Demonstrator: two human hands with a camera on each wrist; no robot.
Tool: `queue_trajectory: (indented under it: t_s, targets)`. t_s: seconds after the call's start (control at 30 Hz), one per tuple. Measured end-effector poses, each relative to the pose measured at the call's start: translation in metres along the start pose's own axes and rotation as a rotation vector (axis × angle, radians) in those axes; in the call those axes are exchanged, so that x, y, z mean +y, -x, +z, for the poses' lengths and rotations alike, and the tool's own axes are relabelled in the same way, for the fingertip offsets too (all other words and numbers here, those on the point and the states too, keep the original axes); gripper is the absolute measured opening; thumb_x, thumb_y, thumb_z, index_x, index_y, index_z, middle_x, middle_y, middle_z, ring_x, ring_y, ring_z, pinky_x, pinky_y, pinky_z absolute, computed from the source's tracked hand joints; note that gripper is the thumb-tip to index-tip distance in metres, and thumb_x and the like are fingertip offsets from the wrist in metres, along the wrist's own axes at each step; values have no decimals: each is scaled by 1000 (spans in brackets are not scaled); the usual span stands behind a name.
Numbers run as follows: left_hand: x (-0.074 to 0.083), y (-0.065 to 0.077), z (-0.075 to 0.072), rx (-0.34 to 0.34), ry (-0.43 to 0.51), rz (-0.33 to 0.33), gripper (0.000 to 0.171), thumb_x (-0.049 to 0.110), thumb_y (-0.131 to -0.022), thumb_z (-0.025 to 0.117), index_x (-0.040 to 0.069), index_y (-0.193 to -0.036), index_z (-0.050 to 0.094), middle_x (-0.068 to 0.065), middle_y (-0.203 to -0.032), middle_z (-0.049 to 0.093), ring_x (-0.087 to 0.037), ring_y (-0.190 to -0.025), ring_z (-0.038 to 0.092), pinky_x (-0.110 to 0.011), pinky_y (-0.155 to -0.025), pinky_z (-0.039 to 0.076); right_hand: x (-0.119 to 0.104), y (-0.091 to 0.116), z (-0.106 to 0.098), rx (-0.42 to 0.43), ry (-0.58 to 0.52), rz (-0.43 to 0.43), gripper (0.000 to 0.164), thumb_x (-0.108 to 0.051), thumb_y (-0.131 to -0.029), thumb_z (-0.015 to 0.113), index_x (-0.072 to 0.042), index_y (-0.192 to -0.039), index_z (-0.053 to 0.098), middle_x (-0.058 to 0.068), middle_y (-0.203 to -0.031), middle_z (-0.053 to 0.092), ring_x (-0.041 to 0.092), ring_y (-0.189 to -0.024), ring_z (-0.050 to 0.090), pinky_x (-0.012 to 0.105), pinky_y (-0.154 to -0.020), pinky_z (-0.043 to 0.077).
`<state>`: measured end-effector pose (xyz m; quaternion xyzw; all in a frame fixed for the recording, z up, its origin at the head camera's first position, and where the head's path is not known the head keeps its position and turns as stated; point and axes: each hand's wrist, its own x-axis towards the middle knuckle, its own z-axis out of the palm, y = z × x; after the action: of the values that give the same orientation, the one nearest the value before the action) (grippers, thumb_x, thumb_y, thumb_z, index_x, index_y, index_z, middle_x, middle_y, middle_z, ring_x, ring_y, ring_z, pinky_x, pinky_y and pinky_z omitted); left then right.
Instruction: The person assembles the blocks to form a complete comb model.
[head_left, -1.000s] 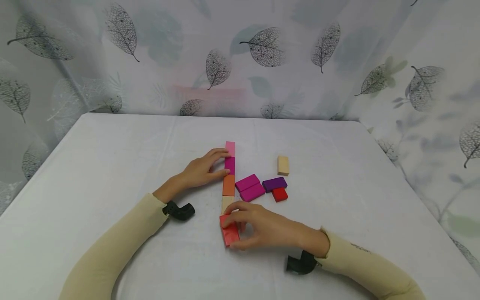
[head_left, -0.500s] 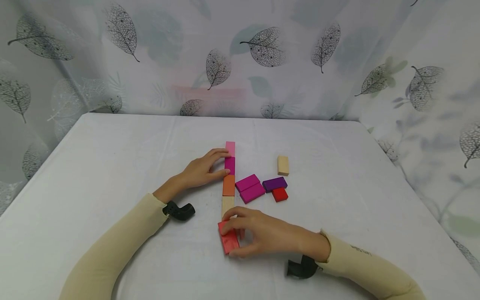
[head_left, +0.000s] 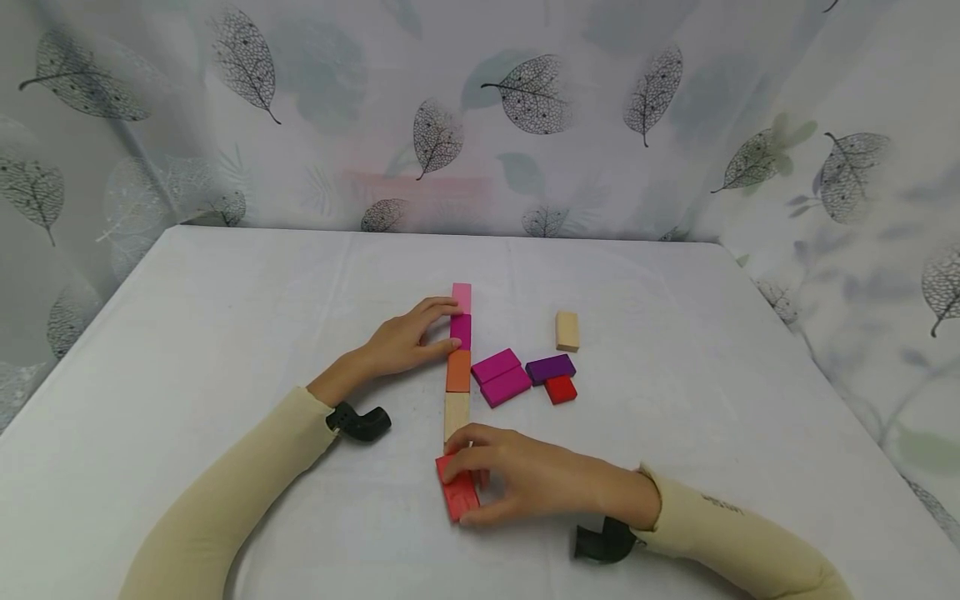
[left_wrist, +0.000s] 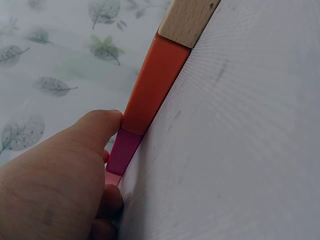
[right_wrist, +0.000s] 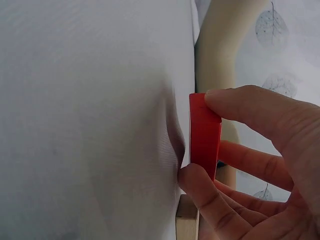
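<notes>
In the head view, my right hand (head_left: 517, 475) holds a red block (head_left: 462, 498) between thumb and fingers at the near end of a line of blocks. The block (right_wrist: 204, 135) lies slightly askew to that line; whether it touches the table I cannot tell. Going away from me, the line runs through a plain wooden block (head_left: 456, 412), an orange block (head_left: 458, 372), a magenta block (head_left: 461, 332) and a pink block (head_left: 461, 294). My left hand (head_left: 401, 340) touches the line from the left, thumb (left_wrist: 107, 122) near the orange-magenta joint, fingertips near the pink-magenta joint.
Right of the line lie two more magenta blocks (head_left: 501, 377) side by side, a purple block (head_left: 551, 368) touching a small red block (head_left: 560, 389), and another plain wooden block (head_left: 567, 332). The white table (head_left: 300, 267) meets a leaf-patterned cloth at its far edge.
My right hand has moved the red block a short way toward me, exposing more of the plain wooden block behind it. My left hand stays in place.
</notes>
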<state>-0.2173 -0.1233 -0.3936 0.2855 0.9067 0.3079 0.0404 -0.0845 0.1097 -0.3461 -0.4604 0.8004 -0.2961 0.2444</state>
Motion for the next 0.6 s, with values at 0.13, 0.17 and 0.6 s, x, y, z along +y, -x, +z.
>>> queue_trajectory:
  t_s: [0.13, 0.17, 0.6]
  targets:
    - [1, 0, 0, -2, 1, -3, 56, 38, -94, 61, 18, -144, 46, -4, -153, 35, -14, -73, 49, -32, -66, 40, 0, 0, 1, -12, 22, 14, 35, -26, -87, 75, -16, -119, 64, -2, -128, 50, -2, -90, 53, 14, -80, 46]
    - [1, 0, -1, -1, 1, -3, 56, 38, -94, 61, 18, -144, 46, -4, -153, 35, -14, -73, 49, -32, -66, 40, 0, 1, 1, -11, 33, 16, 35, -26, -87, 75, -16, -119, 64, -3, -128, 50, -2, -90, 53, 14, -80, 46]
    - [1, 0, -1, 2, -3, 5, 56, 38, -94, 62, 18, -144, 46, -3, -153, 36, -13, -72, 48, -32, -66, 39, 1, 2, 0, -10, 71, 41, 36, -26, -87, 75, -17, -120, 62, -5, -130, 45, -2, -90, 52, 13, -79, 45]
